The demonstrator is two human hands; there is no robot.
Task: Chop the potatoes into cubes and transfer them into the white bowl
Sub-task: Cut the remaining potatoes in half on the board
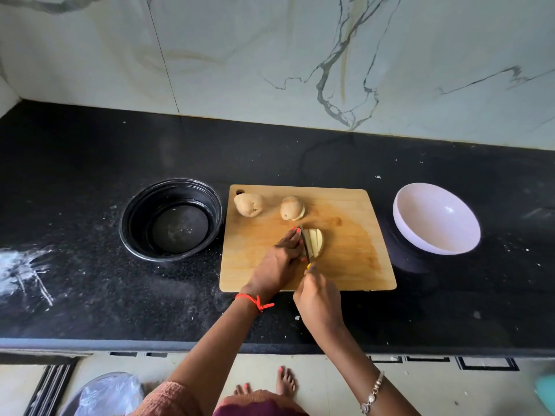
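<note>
Three potato pieces are seen on the cutting board [354,265] at the centre of the frame: a whole potato [248,205] at its upper left, a partly cut potato [292,208] beside it, and a sliced half [316,242] lower down, under the knife [305,244]. The sliced half is judged firm and dense but wet on its cut faces, so the slabs are likely to slide apart; it is best held from above, well clear of the blade. The left hand [282,262] is laid over the left part of the half, fingers nearly straight and pressed down on it. The knife handle is gripped in the right hand [318,295], fingers curled round it, the blade pointed up the frame. The white bowl [437,219] is set on the desk [90,190] right of the board, with nothing seen in it.
</note>
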